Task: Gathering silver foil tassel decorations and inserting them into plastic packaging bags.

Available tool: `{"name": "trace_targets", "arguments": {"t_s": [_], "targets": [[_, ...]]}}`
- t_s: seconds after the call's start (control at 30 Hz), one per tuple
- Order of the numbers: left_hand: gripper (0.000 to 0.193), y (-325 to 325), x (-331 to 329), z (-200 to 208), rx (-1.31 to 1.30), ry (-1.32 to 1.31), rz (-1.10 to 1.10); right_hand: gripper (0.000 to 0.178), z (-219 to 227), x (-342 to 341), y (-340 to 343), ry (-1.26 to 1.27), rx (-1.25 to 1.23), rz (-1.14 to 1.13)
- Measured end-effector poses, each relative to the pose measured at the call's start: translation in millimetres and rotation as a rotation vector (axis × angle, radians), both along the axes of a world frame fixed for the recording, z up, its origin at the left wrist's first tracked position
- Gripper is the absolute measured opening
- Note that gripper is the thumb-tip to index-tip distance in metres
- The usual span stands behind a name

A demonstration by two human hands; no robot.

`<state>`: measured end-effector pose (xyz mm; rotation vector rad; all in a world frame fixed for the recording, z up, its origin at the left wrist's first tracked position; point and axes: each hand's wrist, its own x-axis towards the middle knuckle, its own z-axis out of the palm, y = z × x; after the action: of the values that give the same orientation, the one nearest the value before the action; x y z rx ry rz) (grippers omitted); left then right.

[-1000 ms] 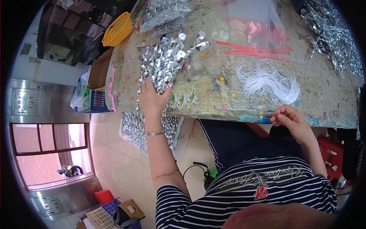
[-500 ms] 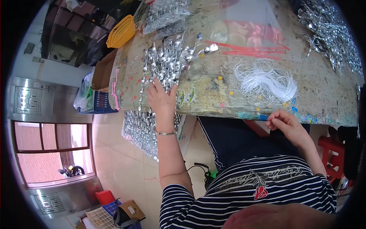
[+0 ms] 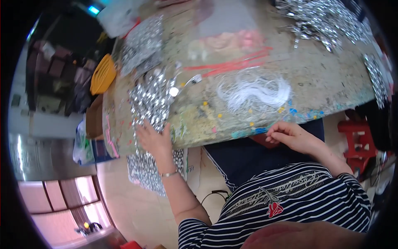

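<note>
A pile of shiny silver twisted strands (image 3: 151,97) lies on the left part of the worn table (image 3: 195,124). My left hand (image 3: 155,141) rests over the pile's near end, fingers spread and nothing gripped. Close to the table's front edge, my right hand (image 3: 292,137) is closed, thumb and fingertips pressed together. Whatever it pinches, if anything, is too small to make out. A loose bundle of white thread (image 3: 257,94) sits on the table beyond my right hand.
Red strips (image 3: 232,64) lie behind the thread, near a clear plastic sheet (image 3: 226,20). More silver strands (image 3: 327,23) are heaped at the far right. A bag of silver pieces (image 3: 143,45) and a yellow basket (image 3: 103,74) are at left. A red stool (image 3: 357,139) stands at right.
The whole view has shifted and tilted, so the table appears turned. My left hand stays spread at the near end of the silver pile. My right hand remains pinched by the table edge.
</note>
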<state>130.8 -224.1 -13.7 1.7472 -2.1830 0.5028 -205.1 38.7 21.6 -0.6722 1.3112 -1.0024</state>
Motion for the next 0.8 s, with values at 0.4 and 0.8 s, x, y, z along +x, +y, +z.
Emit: {"name": "trace_targets", "arguments": {"t_s": [0.4,0.8], "targets": [[0.089,-24.3,-55.6,11.6,0.110,-0.190,-0.018,0.017,-5.6,-63.5,5.4,0.158,-0.098,-0.006],[0.052,-55.0,-80.0,1.9,-0.139,-0.005,-0.180,0.014,-15.3,-59.3,-10.7,0.028,-0.007,-0.086]]}}
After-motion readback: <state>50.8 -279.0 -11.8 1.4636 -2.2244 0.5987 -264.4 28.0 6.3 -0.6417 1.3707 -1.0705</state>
